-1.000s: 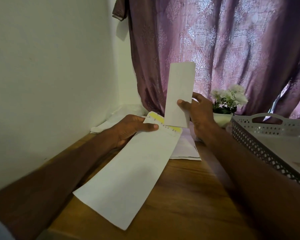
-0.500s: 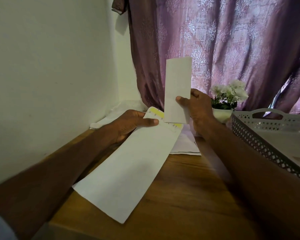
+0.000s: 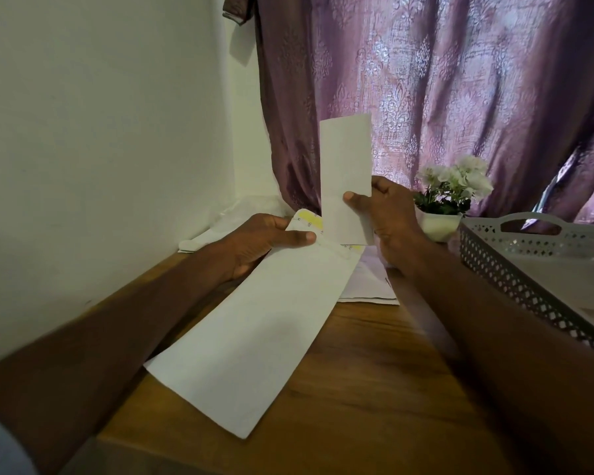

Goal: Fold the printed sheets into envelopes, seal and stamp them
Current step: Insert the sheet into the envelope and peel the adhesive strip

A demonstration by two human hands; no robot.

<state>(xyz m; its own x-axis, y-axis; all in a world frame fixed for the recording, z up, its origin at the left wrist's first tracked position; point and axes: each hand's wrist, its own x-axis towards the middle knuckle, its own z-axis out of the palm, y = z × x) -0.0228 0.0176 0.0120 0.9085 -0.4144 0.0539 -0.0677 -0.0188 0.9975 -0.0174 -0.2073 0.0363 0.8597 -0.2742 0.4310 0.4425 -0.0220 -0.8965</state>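
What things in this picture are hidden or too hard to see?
Head view only:
- Print on the envelope flap: too small and blurred.
- Folded sheet: only its blank side shows.
- Left hand fingers: hidden under the envelope.
- Papers on the table: mostly covered by envelope and right hand.
- Tray: cut off by the right edge.

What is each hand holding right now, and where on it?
Left hand pinches the long white envelope near its open end; right hand pinches the folded white sheet at its lower part.

A home room: purple curtain (image 3: 443,97), potted flowers (image 3: 455,186), wooden table (image 3: 374,389).
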